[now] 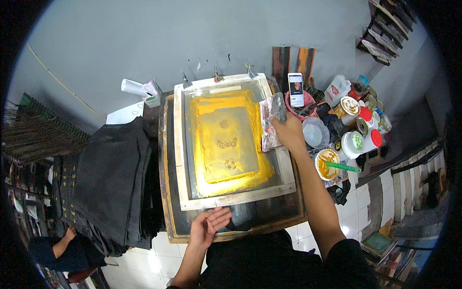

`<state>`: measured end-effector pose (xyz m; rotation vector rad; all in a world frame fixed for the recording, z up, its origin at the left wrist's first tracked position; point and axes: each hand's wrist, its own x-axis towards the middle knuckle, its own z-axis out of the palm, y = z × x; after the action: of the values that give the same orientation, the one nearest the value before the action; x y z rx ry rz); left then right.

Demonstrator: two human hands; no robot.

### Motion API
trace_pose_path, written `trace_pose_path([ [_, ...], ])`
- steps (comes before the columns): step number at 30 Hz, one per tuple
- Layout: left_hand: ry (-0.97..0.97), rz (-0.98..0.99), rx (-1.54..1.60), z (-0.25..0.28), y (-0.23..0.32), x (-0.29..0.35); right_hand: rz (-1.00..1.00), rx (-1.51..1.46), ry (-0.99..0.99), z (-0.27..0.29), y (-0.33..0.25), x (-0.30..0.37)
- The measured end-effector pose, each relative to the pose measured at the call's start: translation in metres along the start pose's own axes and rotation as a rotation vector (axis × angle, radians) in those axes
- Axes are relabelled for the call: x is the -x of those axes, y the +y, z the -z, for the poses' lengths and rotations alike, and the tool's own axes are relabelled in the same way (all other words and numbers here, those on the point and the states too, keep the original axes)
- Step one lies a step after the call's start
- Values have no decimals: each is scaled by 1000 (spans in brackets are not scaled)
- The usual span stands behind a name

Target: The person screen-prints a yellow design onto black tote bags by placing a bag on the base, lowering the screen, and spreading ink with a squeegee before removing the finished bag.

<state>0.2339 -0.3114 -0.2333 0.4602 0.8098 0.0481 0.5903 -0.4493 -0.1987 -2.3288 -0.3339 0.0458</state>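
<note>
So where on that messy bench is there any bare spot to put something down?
Little: the pale wooden screen frame has a bare front rail beside the left hand, and bare mesh borders the yellow ink. Right of the right hand, the paint tubs and jars are packed tight.

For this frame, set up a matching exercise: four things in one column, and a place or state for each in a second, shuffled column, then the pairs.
Things
1. squeegee
2. phone
3. green stick
4. stack of black cloth

Places or states
A. stands in an open tub of yellow ink
B. lies left of the printing frame
C. gripped by the right hand at the frame's right edge
D. propped up with its display lit, behind the right hand

Pairs: 1-C, 2-D, 3-A, 4-B
</note>
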Motion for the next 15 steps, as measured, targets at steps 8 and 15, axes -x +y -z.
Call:
trace_pose_path([
  [8, 287, -631, -779, 68, 22, 14, -22, 150, -54, -33, -21, -37],
  [15, 229, -726, -804, 75, 18, 9, 131, 198, -123, -53, -40, -71],
])
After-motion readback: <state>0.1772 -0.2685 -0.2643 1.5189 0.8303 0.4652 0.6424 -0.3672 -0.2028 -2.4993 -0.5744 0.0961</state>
